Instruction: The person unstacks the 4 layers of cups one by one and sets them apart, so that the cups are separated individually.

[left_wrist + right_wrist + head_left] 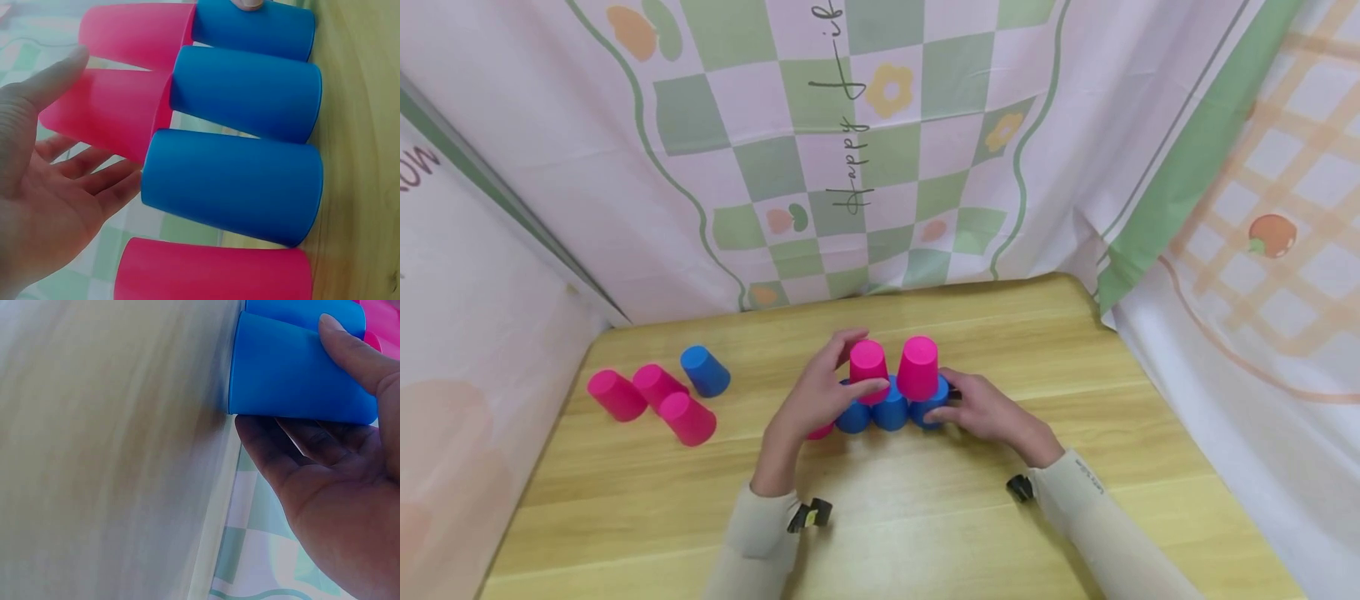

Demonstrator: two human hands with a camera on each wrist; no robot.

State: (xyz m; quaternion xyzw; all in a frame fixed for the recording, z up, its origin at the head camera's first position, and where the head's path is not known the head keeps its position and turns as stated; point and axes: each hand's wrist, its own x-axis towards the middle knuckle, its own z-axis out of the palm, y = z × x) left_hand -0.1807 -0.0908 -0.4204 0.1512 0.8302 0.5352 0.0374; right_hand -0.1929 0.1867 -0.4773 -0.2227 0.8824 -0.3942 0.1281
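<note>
Three upside-down blue cups stand side by side: a left one (pixel 231 187), a middle one (pixel 891 408) and a right one (pixel 300 369). A pink cup (pixel 212 272) stands at the row's left end, mostly hidden by my left forearm in the head view. On top of the blue cups sit two upside-down pink cups, a left one (pixel 868 367) and a right one (pixel 918 368). My left hand (pixel 820 387) holds the left upper pink cup between thumb and fingers. With thumb in front and fingers behind, my right hand (pixel 985 407) grips the right blue cup.
On the table's left side stand several more upside-down cups: a blue one (pixel 705 372) and pink ones (pixel 617 396), (pixel 688 419) close together. The wooden table (pixel 910 525) ends at a patterned curtain (pixel 880 167) behind, with further cloth at both sides.
</note>
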